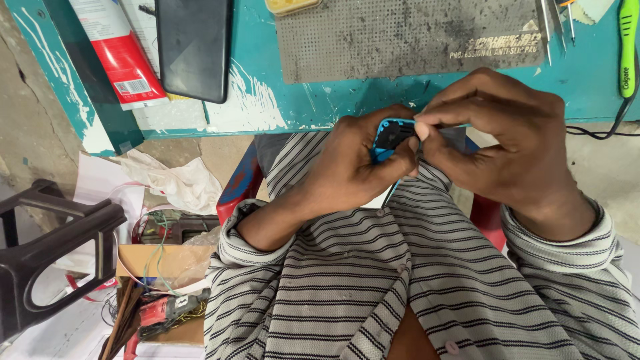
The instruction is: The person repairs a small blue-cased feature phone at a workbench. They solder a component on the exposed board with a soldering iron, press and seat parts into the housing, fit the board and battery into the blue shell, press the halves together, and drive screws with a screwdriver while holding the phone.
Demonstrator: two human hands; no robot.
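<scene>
A small blue-framed device with a dark inside (390,135) sits between both hands, just below the edge of the teal table (280,107). My left hand (353,167) wraps around it from the left and grips its side. Fingertips of my right hand (507,143) pinch at its right edge, covering part of it. Both arms wear striped sleeves, and the hands hover over my lap.
A grey perforated mat (407,37) lies on the table, with a black phone (193,47) and a red-and-white box (120,53) to the left. Tweezers (547,27) and a green toothbrush (627,47) lie at right. A dark stool (47,247) and cardboard box of wires (160,280) stand on the floor.
</scene>
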